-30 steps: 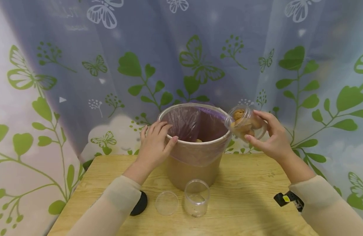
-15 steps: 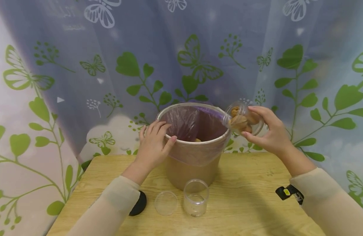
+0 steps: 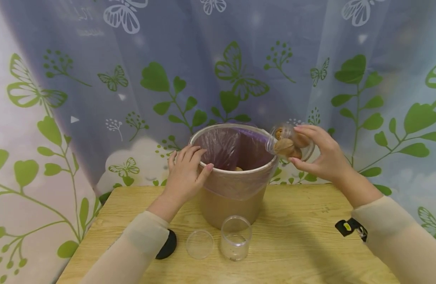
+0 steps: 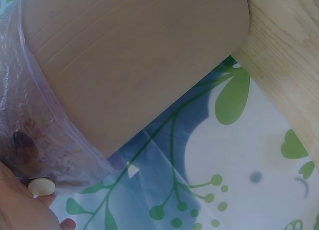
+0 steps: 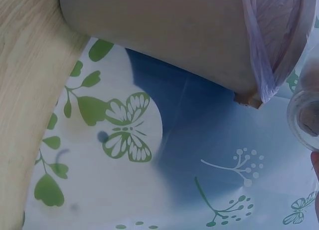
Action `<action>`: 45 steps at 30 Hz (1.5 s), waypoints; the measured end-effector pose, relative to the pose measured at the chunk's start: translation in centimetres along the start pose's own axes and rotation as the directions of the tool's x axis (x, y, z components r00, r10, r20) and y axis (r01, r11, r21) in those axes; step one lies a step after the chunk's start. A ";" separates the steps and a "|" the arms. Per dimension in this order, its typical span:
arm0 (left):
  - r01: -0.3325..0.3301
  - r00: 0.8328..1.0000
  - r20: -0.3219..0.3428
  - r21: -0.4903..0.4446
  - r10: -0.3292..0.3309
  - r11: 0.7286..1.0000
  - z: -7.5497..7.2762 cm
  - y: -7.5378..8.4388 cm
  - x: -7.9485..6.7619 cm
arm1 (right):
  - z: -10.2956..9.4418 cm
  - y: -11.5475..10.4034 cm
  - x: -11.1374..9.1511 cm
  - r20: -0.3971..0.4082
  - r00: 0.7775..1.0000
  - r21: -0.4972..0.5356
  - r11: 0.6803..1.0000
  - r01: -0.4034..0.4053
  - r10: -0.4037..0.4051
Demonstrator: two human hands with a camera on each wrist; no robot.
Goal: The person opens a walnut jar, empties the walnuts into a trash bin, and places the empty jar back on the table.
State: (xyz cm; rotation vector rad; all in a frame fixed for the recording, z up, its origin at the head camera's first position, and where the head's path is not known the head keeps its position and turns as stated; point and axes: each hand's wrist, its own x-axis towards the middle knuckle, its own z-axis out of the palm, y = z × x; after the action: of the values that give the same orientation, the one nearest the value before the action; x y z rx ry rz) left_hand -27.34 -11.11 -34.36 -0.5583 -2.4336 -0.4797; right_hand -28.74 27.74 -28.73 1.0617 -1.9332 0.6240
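Note:
My right hand (image 3: 322, 156) grips a clear plastic jar (image 3: 308, 154) on its side at the bin's right rim, its mouth toward the bin. Several walnuts (image 3: 285, 147) lie inside the jar. My left hand (image 3: 184, 169) holds the left rim of the brown trash bin (image 3: 232, 209), fingers over the edge and thumb at the near side. A thin purple-tinted bag (image 3: 218, 148) lines the bin, and a bit of something tan shows low inside it. In the right wrist view only the jar's edge (image 5: 299, 122) and a fingertip appear.
On the wooden table (image 3: 296, 244), in front of the bin, stand a second clear jar (image 3: 235, 246) and a flat clear lid (image 3: 200, 245). A black round object (image 3: 168, 245) is partly under my left sleeve. A patterned curtain (image 3: 189, 47) hangs close behind.
My right hand has brought the jar slightly left and up toward the bin rim, and the walnuts have shifted inside it. My left hand stays on the rim.

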 end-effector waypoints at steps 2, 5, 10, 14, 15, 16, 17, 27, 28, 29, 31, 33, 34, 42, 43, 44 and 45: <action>-0.001 1.000 0.000 0.001 0.001 1.000 0.0 0.0 0.0 | -0.1 0.0 0.2 0.012 1.000 -0.009 1.000 0.005 -0.005; -0.004 1.000 -0.002 0.001 0.004 1.000 0.0 0.0 0.0 | -0.1 0.0 0.4 0.029 0.999 -0.023 1.000 0.017 -0.016; -0.003 1.000 -0.005 0.000 0.003 1.000 0.1 0.1 0.1 | 0.0 0.1 0.5 0.065 0.997 -0.058 0.998 0.037 -0.033; -0.002 1.000 0.001 0.002 0.002 1.000 0.1 0.2 0.1 | -0.2 0.0 0.7 0.109 0.994 -0.076 0.996 0.038 -0.029; -0.003 1.000 0.001 0.001 0.003 1.000 0.0 0.2 0.1 | -0.2 0.0 0.8 0.118 0.993 -0.078 0.996 0.041 -0.031; -0.003 1.000 0.002 0.001 0.003 1.000 0.0 0.2 0.1 | -0.2 0.0 0.9 0.121 0.992 -0.077 0.996 0.047 -0.037; -0.002 1.000 0.004 0.001 0.002 1.000 0.0 0.2 0.1 | -0.2 0.0 0.9 0.124 0.991 -0.077 0.996 0.053 -0.043; -0.009 1.000 -0.012 -0.010 0.009 1.000 -0.1 0.3 0.1 | 0.0 0.3 2.0 0.133 0.981 -0.063 0.987 0.151 -0.141; -0.009 1.000 -0.012 -0.011 0.009 1.000 -0.1 0.3 0.1 | 0.0 0.3 2.0 0.134 0.980 -0.068 0.985 0.157 -0.146; -0.010 1.000 -0.013 -0.012 0.010 1.000 0.0 0.3 0.1 | 0.0 0.3 2.1 0.137 0.979 -0.074 0.984 0.160 -0.149; -0.013 1.000 -0.017 -0.012 0.013 1.000 0.0 0.2 0.1 | -0.2 0.3 2.1 0.137 0.979 -0.084 0.983 0.163 -0.150; -0.015 1.000 -0.019 -0.011 0.015 1.000 0.0 0.2 0.1 | -0.3 0.4 2.2 0.133 0.980 -0.089 0.982 0.164 -0.151; -0.016 1.000 -0.020 -0.012 0.016 1.000 0.0 0.2 0.1 | -0.3 0.4 2.2 0.130 0.980 -0.091 0.982 0.165 -0.153; -0.009 1.000 -0.012 -0.008 0.009 1.000 -0.1 0.2 0.0 | -0.6 0.4 2.3 0.120 0.984 -0.081 0.986 0.143 -0.132; -0.008 1.000 -0.010 -0.009 0.008 1.000 -0.1 0.2 0.0 | -0.5 0.4 2.2 0.122 0.984 -0.079 0.987 0.139 -0.128; -0.008 1.000 -0.009 -0.010 0.008 1.000 -0.1 0.2 0.0 | -0.5 0.4 2.2 0.125 0.984 -0.077 0.988 0.136 -0.125; -0.007 1.000 -0.008 -0.011 0.007 1.000 -0.1 0.2 0.0 | -0.4 0.4 2.1 0.128 0.984 -0.074 0.988 0.137 -0.127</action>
State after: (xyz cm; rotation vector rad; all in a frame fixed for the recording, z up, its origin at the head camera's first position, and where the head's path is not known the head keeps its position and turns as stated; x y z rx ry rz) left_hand -27.15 -11.00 -34.25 -0.5689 -2.4223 -0.4911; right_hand -29.52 27.30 -26.73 1.1887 -1.9564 0.4096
